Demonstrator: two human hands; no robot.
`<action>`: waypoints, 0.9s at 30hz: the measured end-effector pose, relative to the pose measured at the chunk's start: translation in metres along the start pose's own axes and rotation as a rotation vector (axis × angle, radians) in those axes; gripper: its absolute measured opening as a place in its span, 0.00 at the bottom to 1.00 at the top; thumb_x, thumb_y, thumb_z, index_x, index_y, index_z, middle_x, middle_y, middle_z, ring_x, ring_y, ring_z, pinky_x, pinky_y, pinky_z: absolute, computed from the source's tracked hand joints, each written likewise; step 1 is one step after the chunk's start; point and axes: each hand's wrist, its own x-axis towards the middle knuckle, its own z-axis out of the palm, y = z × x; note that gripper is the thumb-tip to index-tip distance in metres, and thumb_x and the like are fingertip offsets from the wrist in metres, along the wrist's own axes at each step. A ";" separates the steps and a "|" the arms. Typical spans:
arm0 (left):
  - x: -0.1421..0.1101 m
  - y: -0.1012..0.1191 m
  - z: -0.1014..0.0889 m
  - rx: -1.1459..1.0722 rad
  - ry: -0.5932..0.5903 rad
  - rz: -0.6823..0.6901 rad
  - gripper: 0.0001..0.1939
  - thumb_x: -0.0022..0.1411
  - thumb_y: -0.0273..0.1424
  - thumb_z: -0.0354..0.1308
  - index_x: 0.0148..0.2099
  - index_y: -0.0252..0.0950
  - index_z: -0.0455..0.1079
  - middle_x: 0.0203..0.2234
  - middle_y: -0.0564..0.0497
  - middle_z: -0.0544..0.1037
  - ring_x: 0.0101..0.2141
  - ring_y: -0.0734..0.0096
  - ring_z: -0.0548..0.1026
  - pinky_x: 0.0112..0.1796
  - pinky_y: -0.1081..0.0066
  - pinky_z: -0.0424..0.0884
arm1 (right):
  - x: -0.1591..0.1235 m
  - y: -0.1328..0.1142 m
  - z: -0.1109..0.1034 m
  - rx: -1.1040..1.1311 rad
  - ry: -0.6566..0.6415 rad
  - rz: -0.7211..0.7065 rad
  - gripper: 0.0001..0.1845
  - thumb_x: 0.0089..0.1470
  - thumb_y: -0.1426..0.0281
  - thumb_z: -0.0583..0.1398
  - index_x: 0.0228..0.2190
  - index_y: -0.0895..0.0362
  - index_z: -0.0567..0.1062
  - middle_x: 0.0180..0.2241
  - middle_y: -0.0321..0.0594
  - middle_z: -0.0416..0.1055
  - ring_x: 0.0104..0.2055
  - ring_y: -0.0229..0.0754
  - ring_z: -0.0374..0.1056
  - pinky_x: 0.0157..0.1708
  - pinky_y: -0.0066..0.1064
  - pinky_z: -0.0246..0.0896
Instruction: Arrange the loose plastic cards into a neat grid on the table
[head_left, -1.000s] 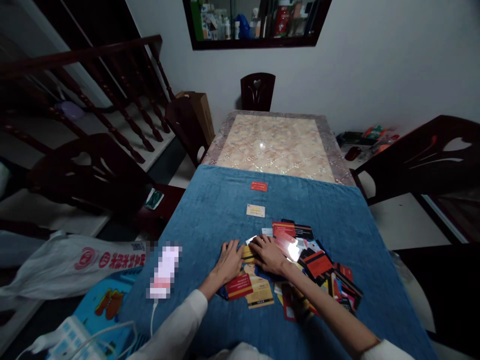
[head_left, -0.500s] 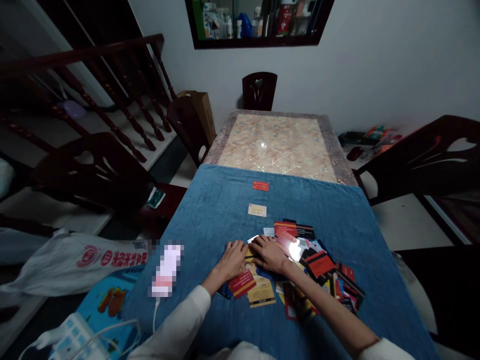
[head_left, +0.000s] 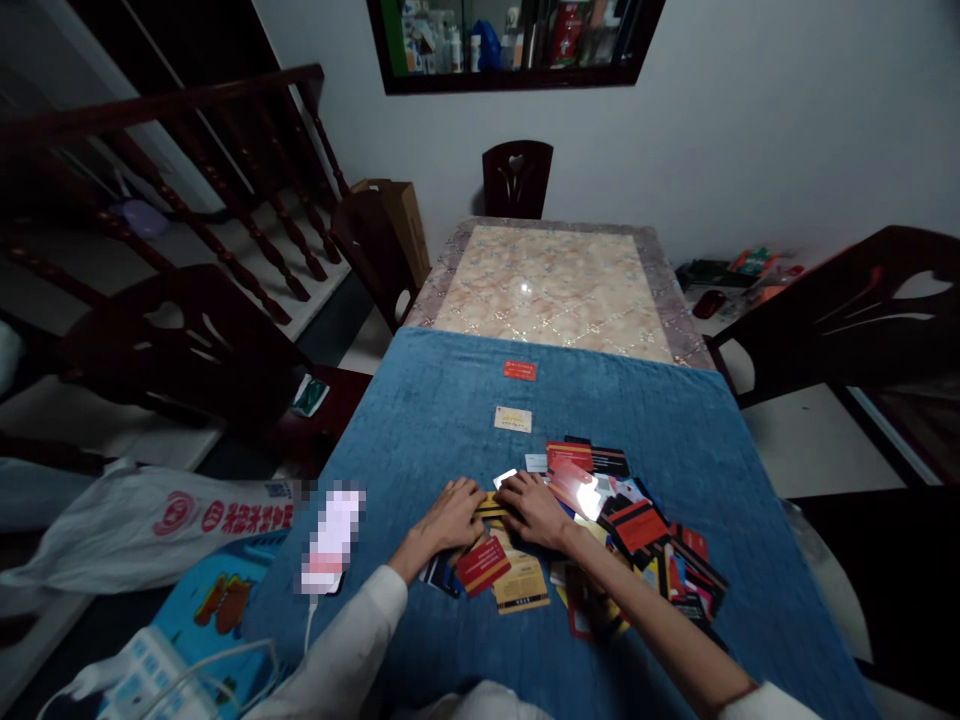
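My left hand rests palm down on the left of a pile of cards, its fingers bent and lying on them. Facing it, my right hand lies over the pile with its fingers outstretched; the cards under its palm are hidden. Between my fingertips shows a yellow card with a black stripe. Below my hands lie a red card and a gold card, overlapping. More mixed cards spread to the right, partly behind my forearm. Farther off, a cream card and a small red card lie singly.
A blue cloth covers the near part of the table. At left lies a phone with a blurred screen on a white cable. A power strip sits on a blue stool. Dark chairs surround the table.
My left hand has shifted left, away from my right hand, showing more of the yellow card between them. Dark cards under my left wrist show more. My right hand has barely moved.
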 end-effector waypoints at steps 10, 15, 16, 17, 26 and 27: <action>0.011 -0.021 0.000 -0.211 0.063 -0.017 0.17 0.64 0.23 0.44 0.45 0.35 0.74 0.39 0.47 0.77 0.43 0.65 0.73 0.48 0.68 0.67 | 0.014 0.006 0.012 0.113 0.054 0.149 0.25 0.49 0.83 0.54 0.48 0.57 0.72 0.43 0.44 0.72 0.47 0.45 0.63 0.47 0.35 0.55; 0.015 -0.025 0.004 -0.242 0.092 -0.023 0.17 0.62 0.20 0.44 0.45 0.35 0.73 0.37 0.48 0.77 0.42 0.67 0.73 0.47 0.69 0.68 | 0.016 0.006 0.016 0.182 0.129 0.185 0.23 0.50 0.83 0.53 0.47 0.57 0.72 0.43 0.44 0.73 0.46 0.44 0.65 0.48 0.34 0.57; 0.016 -0.026 0.005 -0.246 0.097 -0.030 0.18 0.61 0.19 0.45 0.45 0.35 0.73 0.38 0.48 0.77 0.43 0.67 0.73 0.47 0.69 0.69 | 0.016 0.006 0.016 0.196 0.144 0.189 0.23 0.51 0.82 0.53 0.47 0.56 0.72 0.43 0.44 0.73 0.46 0.44 0.65 0.48 0.34 0.58; 0.017 -0.028 0.007 -0.250 0.103 -0.037 0.19 0.60 0.18 0.45 0.46 0.35 0.73 0.38 0.48 0.77 0.43 0.67 0.73 0.47 0.68 0.69 | 0.016 0.006 0.017 0.207 0.157 0.193 0.23 0.51 0.82 0.52 0.48 0.56 0.72 0.43 0.44 0.73 0.46 0.44 0.66 0.48 0.34 0.58; 0.027 -0.045 0.028 -0.367 0.190 -0.066 0.25 0.57 0.17 0.47 0.56 0.34 0.69 0.51 0.46 0.76 0.52 0.65 0.72 0.56 0.62 0.67 | 0.018 0.013 0.029 0.346 0.260 0.206 0.27 0.51 0.81 0.52 0.54 0.58 0.66 0.48 0.49 0.72 0.50 0.46 0.67 0.51 0.39 0.60; 0.027 -0.046 0.029 -0.381 0.198 -0.069 0.26 0.57 0.17 0.47 0.56 0.35 0.68 0.51 0.46 0.76 0.52 0.65 0.72 0.56 0.62 0.67 | 0.018 0.014 0.029 0.356 0.267 0.206 0.29 0.51 0.81 0.52 0.55 0.58 0.65 0.48 0.49 0.72 0.51 0.46 0.67 0.52 0.39 0.60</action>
